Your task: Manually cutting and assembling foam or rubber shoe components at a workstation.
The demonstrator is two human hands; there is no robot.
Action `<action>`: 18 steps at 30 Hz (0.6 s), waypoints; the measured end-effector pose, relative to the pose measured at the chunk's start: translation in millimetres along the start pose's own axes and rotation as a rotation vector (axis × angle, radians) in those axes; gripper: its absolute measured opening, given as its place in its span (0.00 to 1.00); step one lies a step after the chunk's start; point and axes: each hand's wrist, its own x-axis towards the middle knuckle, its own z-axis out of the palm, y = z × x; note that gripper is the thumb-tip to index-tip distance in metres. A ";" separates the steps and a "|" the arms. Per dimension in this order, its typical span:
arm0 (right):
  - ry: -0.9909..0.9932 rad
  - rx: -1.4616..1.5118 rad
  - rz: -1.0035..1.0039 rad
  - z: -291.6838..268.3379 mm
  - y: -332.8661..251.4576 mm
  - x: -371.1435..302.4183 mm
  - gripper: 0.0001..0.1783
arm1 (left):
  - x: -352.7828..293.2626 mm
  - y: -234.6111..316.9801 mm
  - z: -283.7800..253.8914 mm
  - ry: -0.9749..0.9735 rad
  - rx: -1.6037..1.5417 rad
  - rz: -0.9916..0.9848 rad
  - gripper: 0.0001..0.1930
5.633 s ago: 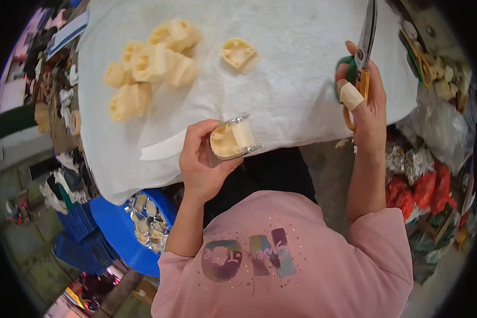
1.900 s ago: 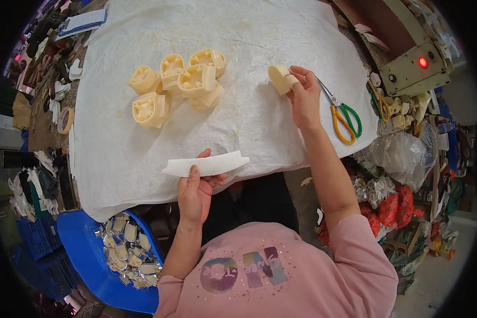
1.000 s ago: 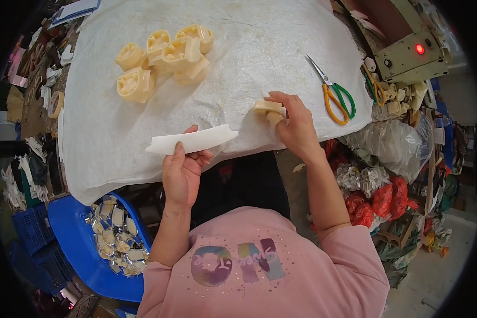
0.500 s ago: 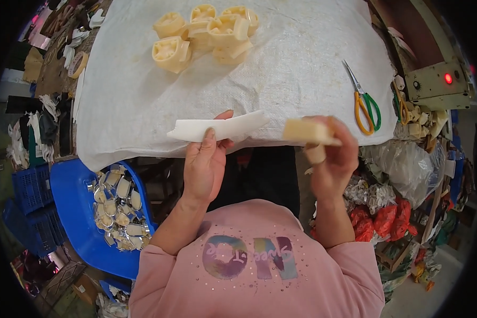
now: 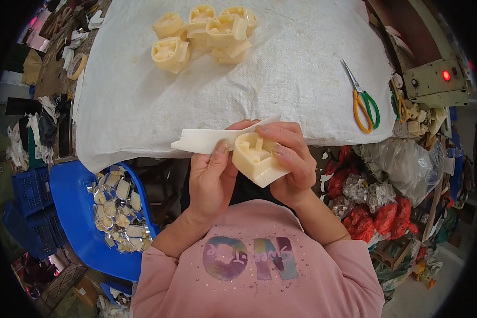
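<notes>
My left hand [image 5: 213,175] pinches a white curved strip [image 5: 201,142] between thumb and fingers, near the front edge of the cloth-covered table. Its ragged left end sticks out past the thumb. In my right hand [image 5: 291,156] is a cream plastic heel-shaped piece [image 5: 257,156], its hollow, ribbed side facing up. The piece sits against the strip, and the strip's right end passes behind it, under my right fingers. Where exactly the two touch is partly hidden. Several similar cream pieces [image 5: 170,54] stand in a group on the far part of the table.
Scissors [image 5: 363,100] with orange and green handles lie on the white cloth [image 5: 286,63] at right. A blue chair [image 5: 71,212] at left holds many small metal-and-cream parts [image 5: 122,204]. A metal box [image 5: 437,85] with a red light stands at right, above plastic bags [image 5: 376,220].
My right hand has moved left and brought the cream piece against the white strip. The piece is now turned with its hollow side up. My left hand has shifted slightly right.
</notes>
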 end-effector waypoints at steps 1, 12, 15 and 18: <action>0.001 -0.001 -0.001 -0.6 0.1 -0.2 0.26 | -0.4 0.1 0.4 -0.006 0.008 0.006 0.22; -0.009 -0.015 0.028 -5.3 -0.6 0.4 0.29 | -2.7 -2.7 2.3 -0.030 0.064 0.037 0.22; -0.014 -0.033 0.030 -5.6 -0.5 0.7 0.30 | -3.4 -2.9 2.5 -0.023 0.098 0.044 0.22; -0.024 -0.022 0.049 -5.8 -1.0 2.2 0.30 | -4.0 -0.8 3.6 -0.007 0.103 0.030 0.22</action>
